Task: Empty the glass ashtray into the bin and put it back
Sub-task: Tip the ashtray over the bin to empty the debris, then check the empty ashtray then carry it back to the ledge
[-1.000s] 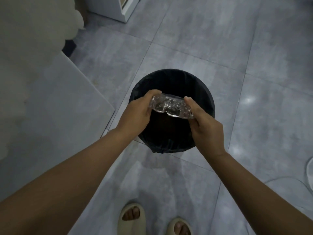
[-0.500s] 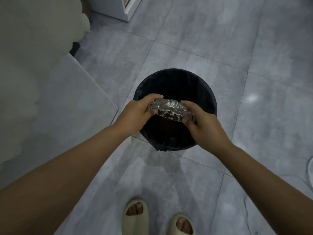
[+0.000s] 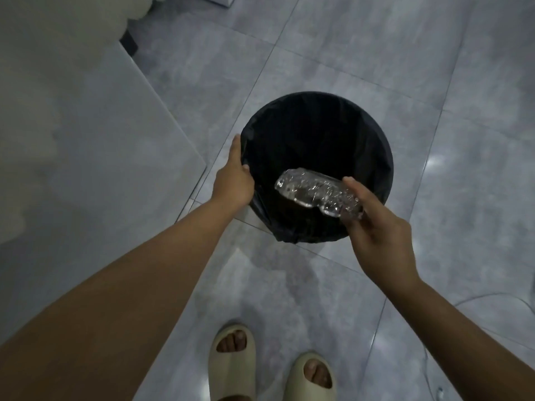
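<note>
While the right hand alone holds the glass ashtray over the mouth of the bin, its grip is clenched on the ashtray's right end, thumb on top and fingers underneath. The ashtray is tilted, with its free left end out over the dark opening, inside the rim as seen from above. The left hand is on the bin itself, its grip closed over the left rim, where the black liner folds over the edge, thumb inside and fingers outside. The bin stands on the grey tiled floor, just right of the corner of a pale grey counter. Two feet in cream slide sandals stand on the tiles at the bottom of the view, near the bin. What lies inside the bin is too dark to tell.
</note>
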